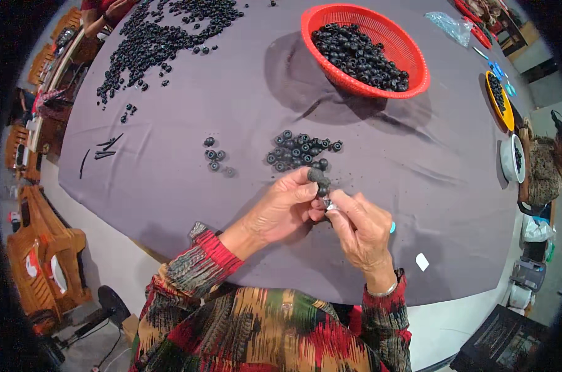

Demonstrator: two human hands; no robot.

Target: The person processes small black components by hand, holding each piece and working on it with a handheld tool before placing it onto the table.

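Over the near middle of the table, my left hand (284,208) pinches a small round black piece (322,191) between thumb and fingers. A dark covering (315,175) sits on one of its fingertips. Against the piece, my right hand (362,230) is closed around a small shiny metal tool (330,203); its kind is mostly hidden by the fingers. Just beyond my hands lies a cluster of similar black round pieces (296,149), several showing a ringed hole. A smaller group of the pieces (214,155) rests to the left.
A red plastic basket (414,59) full of black pieces stands at the far right. Loose black pieces (150,49) spread across the far left, with thin black strips (107,149) nearer. A yellow tray (508,118), white bowl (506,158) and white scrap (422,261) lie right. Another person's arm (96,25) shows far left.
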